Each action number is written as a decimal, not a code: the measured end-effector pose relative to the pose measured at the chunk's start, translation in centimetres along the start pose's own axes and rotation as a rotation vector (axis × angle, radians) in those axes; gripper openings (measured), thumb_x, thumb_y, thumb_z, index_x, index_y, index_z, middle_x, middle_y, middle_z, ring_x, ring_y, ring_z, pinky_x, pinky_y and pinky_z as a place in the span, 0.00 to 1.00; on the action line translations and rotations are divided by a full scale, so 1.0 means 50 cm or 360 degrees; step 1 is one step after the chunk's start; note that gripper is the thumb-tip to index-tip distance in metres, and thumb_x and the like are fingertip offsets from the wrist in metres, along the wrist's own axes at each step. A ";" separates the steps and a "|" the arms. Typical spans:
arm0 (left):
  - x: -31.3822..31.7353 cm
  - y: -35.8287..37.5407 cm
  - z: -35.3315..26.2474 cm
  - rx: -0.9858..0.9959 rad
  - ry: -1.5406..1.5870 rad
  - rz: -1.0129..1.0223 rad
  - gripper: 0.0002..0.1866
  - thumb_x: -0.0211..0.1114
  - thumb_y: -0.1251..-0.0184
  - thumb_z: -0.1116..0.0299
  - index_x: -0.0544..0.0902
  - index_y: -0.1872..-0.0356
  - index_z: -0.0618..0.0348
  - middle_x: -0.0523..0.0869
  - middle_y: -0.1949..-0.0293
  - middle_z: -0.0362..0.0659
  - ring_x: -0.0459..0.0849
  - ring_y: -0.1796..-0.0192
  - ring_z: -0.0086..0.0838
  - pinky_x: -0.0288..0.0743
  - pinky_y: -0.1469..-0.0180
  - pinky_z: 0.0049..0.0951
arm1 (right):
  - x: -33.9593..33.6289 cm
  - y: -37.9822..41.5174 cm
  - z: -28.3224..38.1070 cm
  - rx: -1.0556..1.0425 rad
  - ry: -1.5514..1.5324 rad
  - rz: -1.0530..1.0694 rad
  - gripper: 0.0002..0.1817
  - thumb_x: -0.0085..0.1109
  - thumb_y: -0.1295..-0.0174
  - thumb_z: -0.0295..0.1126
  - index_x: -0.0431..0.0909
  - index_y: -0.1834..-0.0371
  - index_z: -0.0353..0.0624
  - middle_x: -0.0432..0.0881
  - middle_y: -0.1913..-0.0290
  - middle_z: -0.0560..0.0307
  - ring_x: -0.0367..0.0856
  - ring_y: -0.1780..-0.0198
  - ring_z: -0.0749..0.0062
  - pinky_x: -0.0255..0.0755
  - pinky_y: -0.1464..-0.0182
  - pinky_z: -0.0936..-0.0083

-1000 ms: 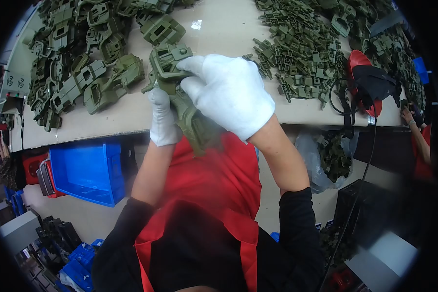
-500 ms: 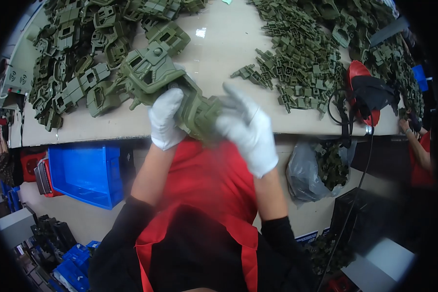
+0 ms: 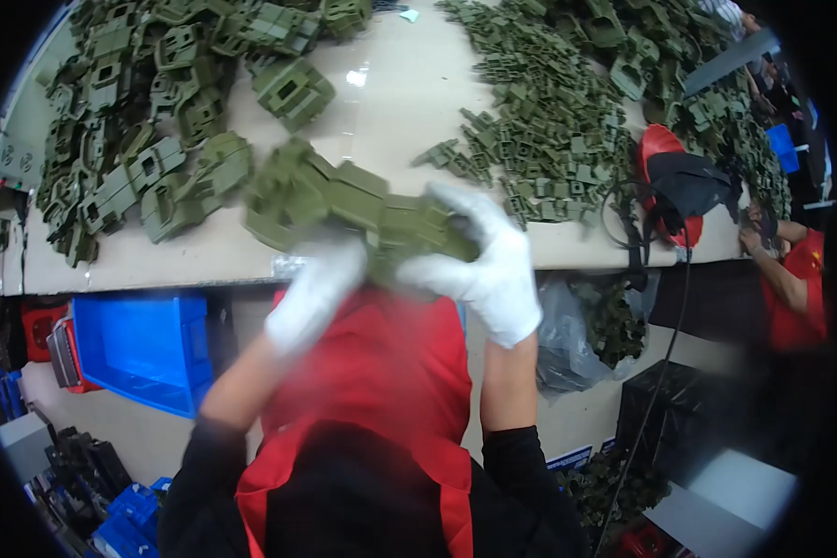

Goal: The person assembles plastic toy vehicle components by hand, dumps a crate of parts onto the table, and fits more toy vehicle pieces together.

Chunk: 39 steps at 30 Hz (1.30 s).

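An olive-green moulded plastic shell (image 3: 358, 205), blurred at its left end, is held just above the table's front edge. My right hand (image 3: 493, 270), in a white glove, grips its right end, fingers over the far side and thumb on the near side. My left hand (image 3: 316, 288), also gloved in white, is at the lower left side of the shell. It is smeared by motion and its fingers cannot be made out. Nearest to the shell on the left lies a pile of similar green shells (image 3: 172, 158); a single shell (image 3: 293, 91) sits just behind it.
Small green parts (image 3: 549, 121) are heaped on the right of the table (image 3: 391, 93). A red and black object (image 3: 674, 181) with a cable lies at the right edge. Below are a blue bin (image 3: 139, 353) and a plastic bag of parts (image 3: 577, 325). Another person's arm (image 3: 779, 274) shows far right.
The shell has turned, its left end coming down closer to level. My right hand has moved from open beside the shell to gripping its right end. My left hand has shifted slightly down.
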<state>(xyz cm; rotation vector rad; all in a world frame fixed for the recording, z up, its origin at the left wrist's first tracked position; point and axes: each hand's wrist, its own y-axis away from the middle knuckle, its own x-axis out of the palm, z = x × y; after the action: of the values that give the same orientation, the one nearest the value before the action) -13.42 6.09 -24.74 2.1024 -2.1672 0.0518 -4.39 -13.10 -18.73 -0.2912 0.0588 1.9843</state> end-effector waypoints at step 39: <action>0.029 0.101 0.041 -0.0651 0.0030 0.0218 0.46 0.80 0.53 0.59 0.67 0.32 0.60 0.79 0.41 0.50 0.77 0.38 0.36 0.68 0.35 0.32 | 0.072 0.150 -0.066 0.0880 -0.0607 0.0203 0.28 0.64 0.47 0.17 0.73 0.39 0.35 0.83 0.52 0.55 0.81 0.54 0.75 0.76 0.52 0.79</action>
<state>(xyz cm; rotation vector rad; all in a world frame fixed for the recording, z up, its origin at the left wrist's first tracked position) -18.62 4.60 -26.30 1.7206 -2.0894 -0.3288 -11.99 -13.61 -23.44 0.4562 0.3798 2.0276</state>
